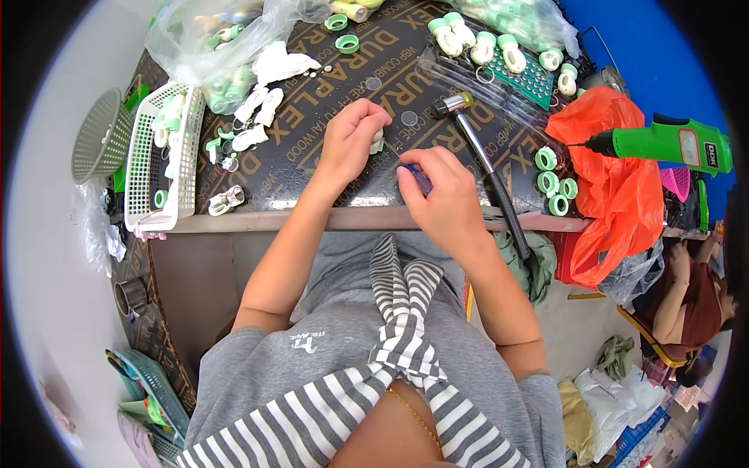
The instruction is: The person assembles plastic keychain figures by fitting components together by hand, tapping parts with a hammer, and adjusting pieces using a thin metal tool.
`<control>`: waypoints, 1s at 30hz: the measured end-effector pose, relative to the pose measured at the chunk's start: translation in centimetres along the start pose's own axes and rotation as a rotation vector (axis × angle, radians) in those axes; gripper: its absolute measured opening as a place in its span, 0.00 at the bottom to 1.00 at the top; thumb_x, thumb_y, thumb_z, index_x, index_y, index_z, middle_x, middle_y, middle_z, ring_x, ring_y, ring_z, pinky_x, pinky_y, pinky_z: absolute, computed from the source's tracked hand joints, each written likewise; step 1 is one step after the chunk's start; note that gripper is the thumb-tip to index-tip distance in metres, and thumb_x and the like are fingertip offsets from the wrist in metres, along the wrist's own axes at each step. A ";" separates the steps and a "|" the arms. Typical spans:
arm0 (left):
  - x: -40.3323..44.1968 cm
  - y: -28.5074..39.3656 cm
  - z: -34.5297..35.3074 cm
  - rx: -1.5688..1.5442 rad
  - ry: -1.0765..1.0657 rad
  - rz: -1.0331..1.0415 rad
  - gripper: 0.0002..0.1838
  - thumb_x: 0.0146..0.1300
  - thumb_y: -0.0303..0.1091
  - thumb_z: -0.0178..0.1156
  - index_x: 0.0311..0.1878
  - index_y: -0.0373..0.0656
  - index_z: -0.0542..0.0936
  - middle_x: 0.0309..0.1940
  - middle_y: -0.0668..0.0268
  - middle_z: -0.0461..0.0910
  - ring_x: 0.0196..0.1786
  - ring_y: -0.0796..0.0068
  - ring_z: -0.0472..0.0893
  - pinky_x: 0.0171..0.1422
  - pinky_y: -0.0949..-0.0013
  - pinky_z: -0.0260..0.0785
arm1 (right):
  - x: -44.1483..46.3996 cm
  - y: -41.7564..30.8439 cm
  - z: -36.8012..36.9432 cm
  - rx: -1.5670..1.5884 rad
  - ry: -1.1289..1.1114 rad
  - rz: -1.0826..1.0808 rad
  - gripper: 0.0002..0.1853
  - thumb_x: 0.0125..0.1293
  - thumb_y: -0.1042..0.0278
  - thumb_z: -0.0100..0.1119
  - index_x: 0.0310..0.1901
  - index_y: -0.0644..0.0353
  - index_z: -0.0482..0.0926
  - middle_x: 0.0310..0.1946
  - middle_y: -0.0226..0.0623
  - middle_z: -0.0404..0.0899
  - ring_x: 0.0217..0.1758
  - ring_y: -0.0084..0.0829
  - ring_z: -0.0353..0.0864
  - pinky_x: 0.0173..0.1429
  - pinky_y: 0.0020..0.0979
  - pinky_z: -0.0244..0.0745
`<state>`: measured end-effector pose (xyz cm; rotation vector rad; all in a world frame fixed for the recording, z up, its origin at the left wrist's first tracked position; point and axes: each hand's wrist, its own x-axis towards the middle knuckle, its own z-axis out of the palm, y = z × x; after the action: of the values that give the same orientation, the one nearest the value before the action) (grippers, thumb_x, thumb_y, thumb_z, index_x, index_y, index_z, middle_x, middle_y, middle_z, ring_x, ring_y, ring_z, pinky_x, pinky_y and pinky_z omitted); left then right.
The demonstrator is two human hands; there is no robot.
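Over the dark board tabletop (312, 86), my left hand (353, 140) is closed, its fingers pinching a small pale green and white piece (378, 144) that is mostly hidden. My right hand (443, 195) wraps around a dark blue handle (421, 179); the tool's working end is too small to make out clearly. The two hands are close together but apart. Just beyond them lie a clear round disc (409, 118) and another clear disc (374, 83). A hammer (488, 160) rests to the right of my right hand, its black grip hanging past the table edge.
On the left stand a white basket (139, 168) of parts and scattered white pieces (269, 105). Green rings (548, 183), an orange plastic bag (616, 179) and a green electric screwdriver (663, 146) are at right. Behind lies a green perforated tray (534, 82). Another person (690, 300) sits far right.
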<state>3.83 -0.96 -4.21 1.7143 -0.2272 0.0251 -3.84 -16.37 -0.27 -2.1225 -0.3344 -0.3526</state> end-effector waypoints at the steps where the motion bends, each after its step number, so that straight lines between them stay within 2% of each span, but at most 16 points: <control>1: 0.0 0.0 0.0 0.000 0.000 0.000 0.09 0.61 0.33 0.53 0.32 0.38 0.78 0.26 0.70 0.75 0.32 0.83 0.72 0.38 0.77 0.64 | 0.1 -0.1 -0.1 -0.009 -0.011 0.017 0.06 0.56 0.73 0.60 0.36 0.62 0.78 0.32 0.40 0.76 0.28 0.40 0.79 0.33 0.36 0.75; 19: 0.0 0.2 0.5 -0.001 0.042 -0.016 0.09 0.60 0.31 0.51 0.31 0.35 0.77 0.28 0.65 0.80 0.34 0.79 0.76 0.40 0.74 0.67 | 0.3 -0.3 -0.1 -0.121 -0.041 0.025 0.05 0.55 0.73 0.58 0.34 0.60 0.75 0.29 0.40 0.75 0.28 0.43 0.78 0.32 0.39 0.73; 30: -0.2 0.3 0.7 0.069 0.085 -0.021 0.09 0.58 0.30 0.50 0.29 0.35 0.77 0.25 0.64 0.81 0.30 0.79 0.76 0.36 0.74 0.67 | -0.1 -0.7 0.9 -0.126 -0.056 0.055 0.05 0.55 0.73 0.56 0.33 0.59 0.72 0.28 0.39 0.75 0.29 0.43 0.78 0.31 0.41 0.72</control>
<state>3.50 -1.71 -4.04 1.7798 -0.1465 0.0906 -4.09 -15.21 -0.28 -2.2635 -0.2924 -0.2899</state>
